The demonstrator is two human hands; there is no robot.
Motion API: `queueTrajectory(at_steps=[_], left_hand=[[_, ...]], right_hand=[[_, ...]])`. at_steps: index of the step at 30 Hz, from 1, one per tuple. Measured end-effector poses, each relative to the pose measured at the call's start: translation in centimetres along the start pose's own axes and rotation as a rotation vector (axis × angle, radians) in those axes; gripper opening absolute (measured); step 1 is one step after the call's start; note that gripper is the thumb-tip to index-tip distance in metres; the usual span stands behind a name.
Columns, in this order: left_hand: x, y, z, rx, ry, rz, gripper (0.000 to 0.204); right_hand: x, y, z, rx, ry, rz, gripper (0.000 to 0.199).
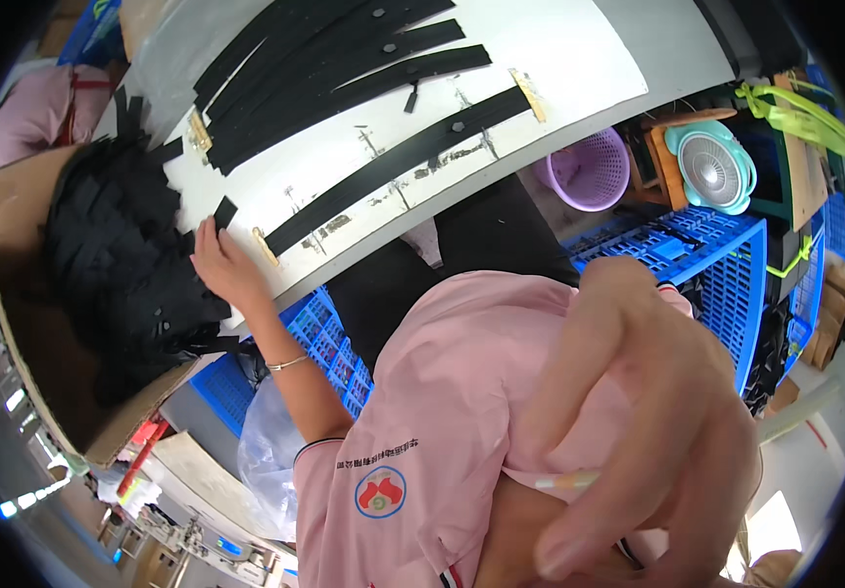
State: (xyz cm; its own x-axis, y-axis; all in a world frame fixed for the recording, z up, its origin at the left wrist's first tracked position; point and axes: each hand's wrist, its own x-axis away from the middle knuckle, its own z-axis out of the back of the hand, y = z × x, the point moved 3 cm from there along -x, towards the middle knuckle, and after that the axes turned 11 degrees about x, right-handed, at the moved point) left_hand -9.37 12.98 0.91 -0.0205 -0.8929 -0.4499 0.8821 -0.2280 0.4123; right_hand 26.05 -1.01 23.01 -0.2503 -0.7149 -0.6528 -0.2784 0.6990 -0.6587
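My left hand [226, 263] is at the left end of the white work table [579, 59], with its fingers closed on a short black strip [226, 211]. Beside it, a long black strip [403, 169] with a small grey dot lies along the table's near side, between two tan end pieces. Farther back, several more black strips [344, 73] are laid side by side. Close to the camera, my right hand [657, 421] looms large and slightly blurred in front of my pink shirt. Its fingers are bent but apart, and nothing shows between them.
Left of the table stands a cardboard box [21, 235] heaped with black strips [119, 245]. A purple basket [594, 171], a teal fan [714, 169] and blue plastic crates [736, 245] are to the right. Clear plastic [265, 451] hangs below my left arm.
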Motion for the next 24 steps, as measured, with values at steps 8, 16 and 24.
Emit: queueTrajectory(at_steps=[8, 16, 24], left_hand=[[-2.7, 0.8, -0.2, -0.013, -0.034, -0.017, 0.023], [-2.1, 5.8, 0.1, 0.264, -0.004, 0.119, 0.022], [0.1, 16.2, -1.6, 0.536, -0.304, -0.098, 0.017]], right_hand=[[-1.5, -1.8, -0.7, 0.011, 0.21, -0.048, 0.023], [1.4, 3.1, 6.5, 0.222, -0.417, -0.492, 0.06], [3.7, 18.9, 12.2, 0.045, -0.225, -1.1, 0.059]])
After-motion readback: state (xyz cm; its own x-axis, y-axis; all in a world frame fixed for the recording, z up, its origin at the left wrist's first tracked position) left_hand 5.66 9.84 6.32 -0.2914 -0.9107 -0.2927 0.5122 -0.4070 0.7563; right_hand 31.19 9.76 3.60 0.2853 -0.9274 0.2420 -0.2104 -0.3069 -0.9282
